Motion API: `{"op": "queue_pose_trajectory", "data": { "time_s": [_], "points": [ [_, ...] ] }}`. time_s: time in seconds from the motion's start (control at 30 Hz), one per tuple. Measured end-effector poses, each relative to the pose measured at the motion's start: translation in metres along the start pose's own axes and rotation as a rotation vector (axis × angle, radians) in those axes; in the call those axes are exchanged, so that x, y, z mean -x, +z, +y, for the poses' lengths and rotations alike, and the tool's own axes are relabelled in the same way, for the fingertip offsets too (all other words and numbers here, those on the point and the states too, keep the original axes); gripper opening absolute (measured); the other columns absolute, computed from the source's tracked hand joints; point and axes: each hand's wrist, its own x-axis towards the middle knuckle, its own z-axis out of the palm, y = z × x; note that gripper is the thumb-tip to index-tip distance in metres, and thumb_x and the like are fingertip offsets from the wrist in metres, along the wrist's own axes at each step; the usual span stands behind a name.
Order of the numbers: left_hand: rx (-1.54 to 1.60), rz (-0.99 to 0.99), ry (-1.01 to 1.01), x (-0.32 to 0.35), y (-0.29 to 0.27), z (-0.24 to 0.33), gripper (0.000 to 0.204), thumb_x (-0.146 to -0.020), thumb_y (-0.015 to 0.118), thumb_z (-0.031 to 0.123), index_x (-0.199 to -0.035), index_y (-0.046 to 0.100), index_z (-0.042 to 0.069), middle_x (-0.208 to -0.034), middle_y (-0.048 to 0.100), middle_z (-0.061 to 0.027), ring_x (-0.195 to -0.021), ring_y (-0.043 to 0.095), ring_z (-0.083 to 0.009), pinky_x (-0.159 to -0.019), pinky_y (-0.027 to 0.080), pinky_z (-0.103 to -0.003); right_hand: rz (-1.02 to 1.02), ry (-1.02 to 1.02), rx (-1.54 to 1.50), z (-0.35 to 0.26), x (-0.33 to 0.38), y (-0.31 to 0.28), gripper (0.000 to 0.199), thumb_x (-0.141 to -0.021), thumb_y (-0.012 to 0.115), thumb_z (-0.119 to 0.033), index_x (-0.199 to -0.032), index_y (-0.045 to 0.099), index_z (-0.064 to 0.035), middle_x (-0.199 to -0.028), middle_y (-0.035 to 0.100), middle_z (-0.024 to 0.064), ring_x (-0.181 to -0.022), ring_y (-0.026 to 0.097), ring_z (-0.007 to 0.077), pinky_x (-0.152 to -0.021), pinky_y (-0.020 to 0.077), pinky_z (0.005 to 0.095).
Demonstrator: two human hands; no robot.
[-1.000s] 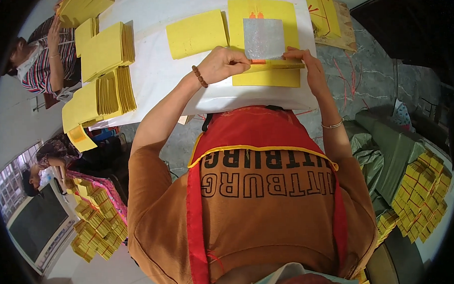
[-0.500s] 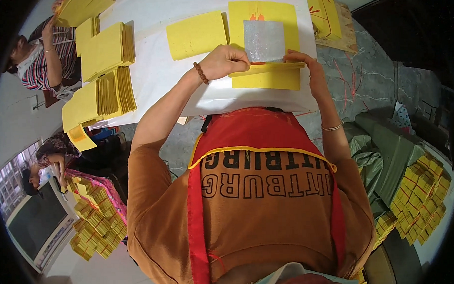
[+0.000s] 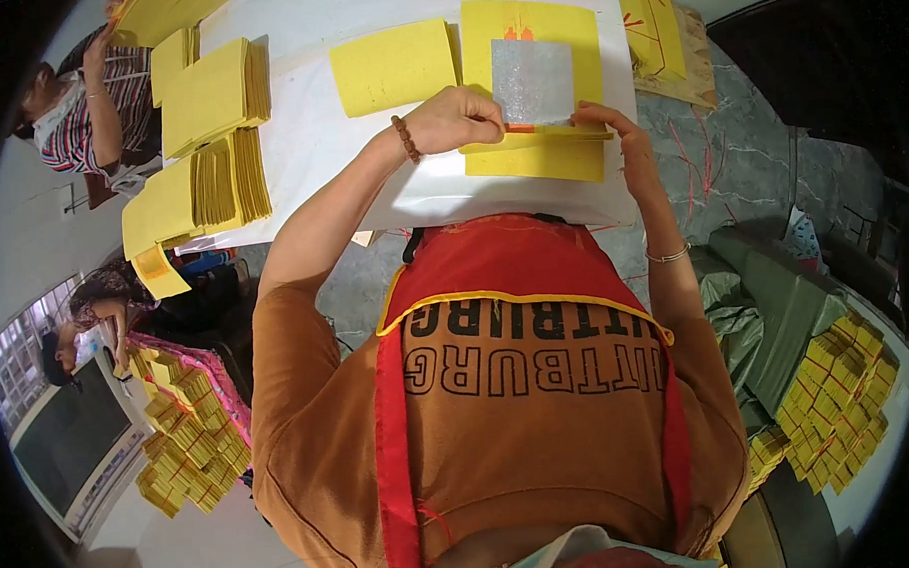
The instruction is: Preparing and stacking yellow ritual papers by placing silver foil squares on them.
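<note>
Where the yellow paper (image 3: 560, 162) folds, a silver square (image 3: 533, 81) lies just beyond

The fold (image 3: 555, 137) spans from the left hand (image 3: 455, 121), pinching it near one end with fingers curled, to the right hand (image 3: 630, 143) at the other, index finger pointing inward; whether that hand grips cannot be told.

Holding the left arm (image 3: 347, 213) bent at nine o'clock, with its forearm slanted toward half past one. Pinching thumb against index with the left hand (image 3: 457, 121) at twelve, with other fingers curled in. Holding the right arm (image 3: 670, 238) bent past three, with forearm leaning toward eleven, right hand (image 3: 631, 148) near half past one and index finger (image 3: 597, 113) stretched toward ten.
</note>
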Motion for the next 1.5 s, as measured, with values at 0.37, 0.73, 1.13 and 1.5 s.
{"op": "queue_pose_trajectory", "data": {
  "time_s": [0.37,0.73,1.13,1.5],
  "points": [
    [0.005,0.166,0.134,0.017,0.004,0.005,0.022,-0.081,0.064,0.013,-0.101,0.063,0.004,-0.086,0.061,-0.0020,-0.076,0.054,-0.0098,-0.068,0.043,-0.022,0.127,-0.122,0.329,0.001,-0.007,0.011,0.018,-0.071,0.067,-0.003,-0.089,0.063,-0.0090,-0.115,0.060,0.0053,-0.124,0.041,0.0273,-0.101,0.0312,0.0376],
    [-1.037,0.257,0.565,0.026,0.033,0.007,0.037,-0.075,0.065,0.020,-0.111,0.058,0.019,-0.125,0.047,-0.0051,-0.094,0.051,-0.0201,-0.076,0.043,-0.032,0.086,-0.120,0.277,0.002,-0.008,0.007,0.029,-0.068,0.063,0.005,-0.094,0.061,-0.0074,-0.116,0.060,0.0064,-0.126,0.039,0.0271,-0.103,0.0320,0.0370],
    [-0.855,0.109,0.574,0.017,0.020,0.000,0.058,-0.063,0.073,0.027,-0.118,0.056,0.017,-0.125,0.051,-0.0060,-0.104,0.049,-0.0254,-0.090,0.040,-0.037,0.079,-0.059,0.160,0.003,-0.009,0.003,0.020,-0.077,0.065,-0.003,-0.096,0.062,-0.0072,-0.114,0.061,0.0054,-0.126,0.039,0.0264,-0.103,0.0321,0.0375],
    [-0.674,0.103,0.562,0.015,0.014,-0.001,0.045,-0.070,0.072,0.028,-0.111,0.062,0.016,-0.118,0.054,-0.0094,-0.101,0.049,-0.0268,-0.089,0.040,-0.038,0.083,-0.036,0.147,0.006,-0.009,0.002,0.021,-0.080,0.063,-0.008,-0.101,0.062,-0.0067,-0.115,0.060,0.0042,-0.127,0.039,0.0254,-0.103,0.0319,0.0368]
  ]
}}
